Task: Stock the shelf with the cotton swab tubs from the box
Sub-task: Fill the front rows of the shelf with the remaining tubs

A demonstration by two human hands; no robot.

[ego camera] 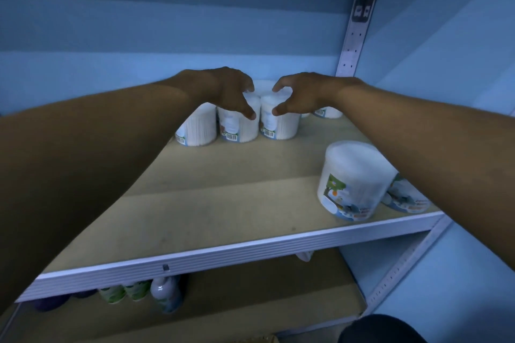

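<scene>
Several white cotton swab tubs stand in a row at the back of the wooden shelf (223,203). My left hand (223,89) reaches over one tub (237,128), thumb on its front and fingers curled behind its lid. My right hand (301,95) grips the neighbouring tub (278,125) the same way. These two tubs stand upright, side by side and touching. Another tub (196,128) stands to their left, and more show behind and to the right (327,113). A larger-looking tub (351,181) stands near the shelf's front right, under my right forearm.
A perforated metal upright (352,36) rises at the back right. The shelf's ribbed white front edge (223,255) runs across. On the lower shelf stand green-labelled bottles (122,291) and a pale bottle (164,292). A dark shape (381,328) fills the bottom right corner.
</scene>
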